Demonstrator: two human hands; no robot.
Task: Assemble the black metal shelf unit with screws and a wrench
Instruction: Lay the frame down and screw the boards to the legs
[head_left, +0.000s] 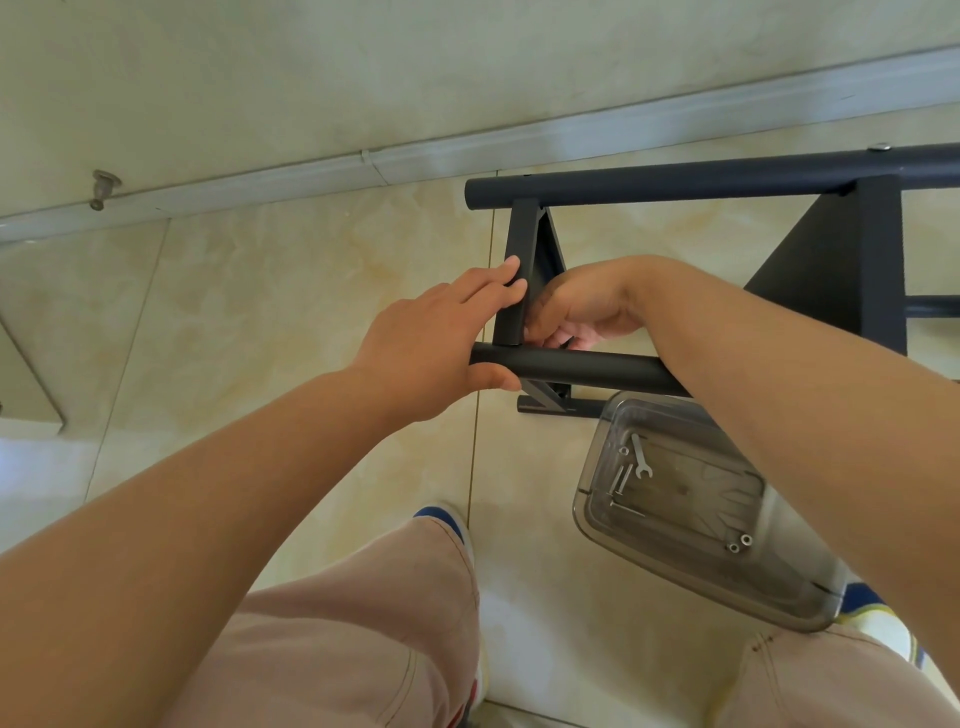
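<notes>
The black metal shelf unit (701, 179) stands on the tiled floor in front of me, seen from above. My left hand (431, 343) grips the end of its near round tube (587, 371), thumb underneath and fingertips against the short upright crosspiece (514, 275). My right hand (576, 306) reaches behind that crosspiece where it meets the tube, fingers curled at the joint; what they hold is hidden. A small silver wrench (640, 456) and several screws (621, 480) lie in a clear plastic tray (675, 551) below my right forearm.
Two nuts (740, 543) sit in the tray's near corner. A wall with a grey skirting strip (467, 150) runs behind the shelf. A doorstop (101, 188) sticks out at the left. My legs and shoes fill the bottom of the view.
</notes>
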